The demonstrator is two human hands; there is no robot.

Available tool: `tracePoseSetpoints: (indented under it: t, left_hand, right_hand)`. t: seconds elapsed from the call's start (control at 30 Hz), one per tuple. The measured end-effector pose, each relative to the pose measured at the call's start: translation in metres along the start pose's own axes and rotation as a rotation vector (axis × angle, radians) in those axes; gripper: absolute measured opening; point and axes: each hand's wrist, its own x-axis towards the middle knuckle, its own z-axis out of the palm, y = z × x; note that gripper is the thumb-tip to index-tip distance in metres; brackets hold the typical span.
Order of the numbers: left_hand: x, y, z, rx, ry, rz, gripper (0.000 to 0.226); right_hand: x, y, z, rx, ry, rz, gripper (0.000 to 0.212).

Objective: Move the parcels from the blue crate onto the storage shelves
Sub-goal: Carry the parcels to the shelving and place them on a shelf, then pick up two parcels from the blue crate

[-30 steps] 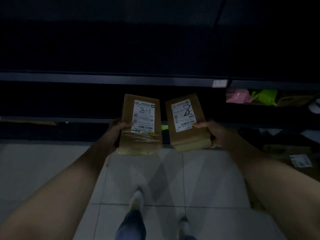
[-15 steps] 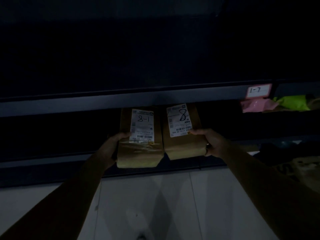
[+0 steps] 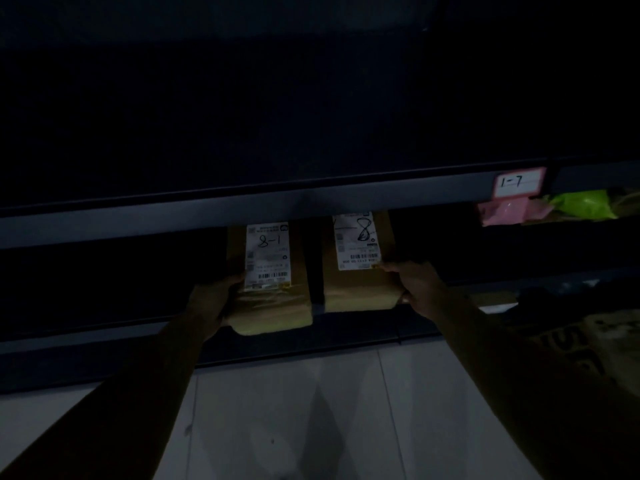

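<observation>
Head view: left hand (image 3: pixel 214 299) grips parcel 8-1 (image 3: pixel 270 282), right hand (image 3: pixel 412 282) parcel 8 (image 3: pixel 358 268), labels upward for reading, entering the shelf (image 3: pixel 138 220).

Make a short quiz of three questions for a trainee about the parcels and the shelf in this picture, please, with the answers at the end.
1. True or false: the left hand holds the parcel marked 8-1.
2. What is written on the shelf tag? A) 1-7 B) 2-3 C) 8-1
3. Fill the gap: the right hand grips the second parcel, marked ___.

Key: 1 true; 2 A; 3 the number 8.
</observation>
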Motion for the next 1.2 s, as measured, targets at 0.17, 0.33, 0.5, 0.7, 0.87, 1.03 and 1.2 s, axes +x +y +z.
tracePoseSetpoints:
  t: [0.17,0.33,0.5,0.7,0.87,1.03,1.2]
  left_hand:
    - [-0.036,0.017,0.008,0.314,0.187,0.118,0.032]
    - [-0.122,0.028,0.030,0.695,0.071,0.197,0.040]
    - [-0.251,0.083,0.070,0.915,-0.178,0.431,0.050]
    - [-0.397,0.193,0.115,1.176,-0.111,0.778,0.052]
    - [-0.487,0.261,0.133,1.420,0.077,1.215,0.053]
    - [-0.559,0.299,0.146,1.516,0.224,1.665,0.048]
    - [-0.614,0.302,0.175,1.384,0.201,1.943,0.047]
  right_hand:
    - [-0.042,-0.016,-0.011,-0.311,0.094,-0.222,0.046]
    - [-0.129,-0.042,-0.036,-0.784,-0.048,-0.376,0.047]
    - [-0.250,-0.108,-0.070,-1.218,-0.116,-0.619,0.036]
    - [-0.391,-0.213,-0.114,-1.583,0.124,-0.920,0.036]
    - [-0.494,-0.264,-0.150,-1.611,0.469,-1.068,0.036]
    - [-0.571,-0.277,-0.185,-1.601,0.740,-0.986,0.036]
    - [-0.634,-0.261,-0.220,-1.519,0.986,-0.852,0.041]
